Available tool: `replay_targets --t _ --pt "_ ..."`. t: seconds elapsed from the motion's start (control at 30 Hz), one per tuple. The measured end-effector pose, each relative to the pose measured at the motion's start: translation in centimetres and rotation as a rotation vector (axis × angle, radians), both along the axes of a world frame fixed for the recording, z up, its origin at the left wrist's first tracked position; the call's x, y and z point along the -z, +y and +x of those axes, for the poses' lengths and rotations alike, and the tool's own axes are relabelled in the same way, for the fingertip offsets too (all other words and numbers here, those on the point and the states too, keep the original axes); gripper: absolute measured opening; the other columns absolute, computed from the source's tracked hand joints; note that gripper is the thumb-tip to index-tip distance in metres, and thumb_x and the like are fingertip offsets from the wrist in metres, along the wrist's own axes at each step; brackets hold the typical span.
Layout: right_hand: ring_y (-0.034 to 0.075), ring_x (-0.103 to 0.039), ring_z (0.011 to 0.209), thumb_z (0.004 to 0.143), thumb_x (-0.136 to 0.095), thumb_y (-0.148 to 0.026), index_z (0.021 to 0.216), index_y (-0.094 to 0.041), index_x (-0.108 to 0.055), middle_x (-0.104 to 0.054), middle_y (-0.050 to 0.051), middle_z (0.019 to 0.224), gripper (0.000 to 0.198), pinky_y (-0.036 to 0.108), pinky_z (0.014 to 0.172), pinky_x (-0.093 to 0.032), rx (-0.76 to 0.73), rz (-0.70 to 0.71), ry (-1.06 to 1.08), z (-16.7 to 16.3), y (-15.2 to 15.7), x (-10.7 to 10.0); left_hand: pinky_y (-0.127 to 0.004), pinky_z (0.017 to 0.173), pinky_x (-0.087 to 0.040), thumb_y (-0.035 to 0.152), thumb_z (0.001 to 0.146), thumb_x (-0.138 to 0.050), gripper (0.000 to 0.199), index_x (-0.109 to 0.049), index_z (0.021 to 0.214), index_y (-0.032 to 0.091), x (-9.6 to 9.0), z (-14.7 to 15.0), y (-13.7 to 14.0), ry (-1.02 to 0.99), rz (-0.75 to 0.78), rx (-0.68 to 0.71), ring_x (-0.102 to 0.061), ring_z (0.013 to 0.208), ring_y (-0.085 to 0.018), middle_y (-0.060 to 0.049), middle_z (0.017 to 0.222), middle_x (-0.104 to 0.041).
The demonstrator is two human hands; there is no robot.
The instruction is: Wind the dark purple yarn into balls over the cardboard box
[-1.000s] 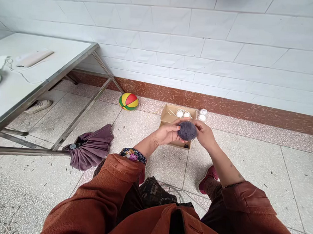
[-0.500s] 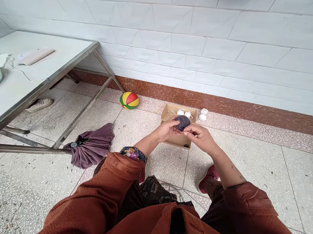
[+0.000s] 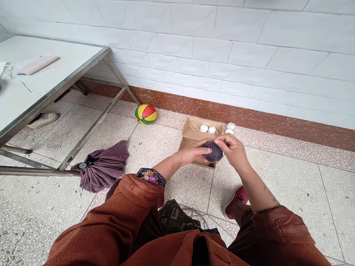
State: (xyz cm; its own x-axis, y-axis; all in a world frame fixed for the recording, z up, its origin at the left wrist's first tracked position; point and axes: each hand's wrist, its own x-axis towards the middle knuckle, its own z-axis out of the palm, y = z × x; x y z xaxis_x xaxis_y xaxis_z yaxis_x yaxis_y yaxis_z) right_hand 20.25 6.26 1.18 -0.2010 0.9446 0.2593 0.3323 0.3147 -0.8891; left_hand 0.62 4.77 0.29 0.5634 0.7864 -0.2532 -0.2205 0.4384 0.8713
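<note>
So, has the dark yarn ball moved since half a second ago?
Yes: judged against the cardboard box, the dark yarn ball has shifted down and to the right in the view.

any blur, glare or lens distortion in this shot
Head view: soft, even light, no harsh glare; head view: yarn ball clear enough to show strands; head view: table looks stretched toward the left edge.

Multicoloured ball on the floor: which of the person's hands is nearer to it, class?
Left. The left hand, holding the dark yarn ball, is to the right of the multicoloured ball; the right hand is farther right.
</note>
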Motion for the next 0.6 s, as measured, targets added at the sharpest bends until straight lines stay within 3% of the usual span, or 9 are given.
replay_targets --t 0.17,0.3,0.43,0.6 --pt "0.020 -0.060 0.079 0.092 -0.062 -0.039 0.083 -0.024 -0.069 -0.067 0.002 0.082 0.019 0.035 0.077 -0.047 0.058 -0.004 -0.012 0.1 0.4 0.8 -0.034 0.087 -0.052 0.030 0.078 -0.076 0.060 -0.059 0.135 0.030 -0.7 0.1 -0.3 -0.061 0.033 0.007 -0.059 0.118 -0.025 -0.009 0.143 -0.053" --pt "0.021 -0.061 0.081 0.094 -0.057 -0.037 0.083 -0.023 -0.067 -0.067 0.004 0.084 0.021 0.034 0.077 -0.047 0.086 -0.015 -0.053 -0.1 0.5 2.2 -0.034 0.083 -0.054 0.034 0.077 -0.075 0.062 -0.059 0.136 0.026 -0.6 -0.2 0.1 -0.196 -0.010 -0.017 -0.064 0.107 -0.024 -0.013 0.138 -0.058" --pt "0.021 -0.059 0.076 0.094 -0.055 -0.034 0.081 -0.022 -0.064 -0.065 0.005 0.080 0.020 0.033 0.071 -0.046 0.033 -0.010 -0.137 -0.8 -0.1 3.0 -0.033 0.083 -0.054 0.036 0.076 -0.075 0.055 -0.061 0.126 0.018 -0.3 -0.5 1.0 -0.257 -0.032 -0.206 -0.067 0.097 -0.021 -0.013 0.123 -0.067" --pt "0.020 -0.063 0.081 0.096 -0.055 -0.032 0.092 -0.023 -0.068 -0.070 0.004 0.086 0.016 0.033 0.076 -0.048 -0.195 0.015 -0.114 -1.5 -1.3 1.3 -0.029 0.081 -0.052 0.029 0.075 -0.074 0.047 -0.060 0.119 0.020 0.3 -1.0 1.9 -0.150 -0.058 -0.428 -0.065 0.095 -0.017 -0.007 0.114 -0.069"
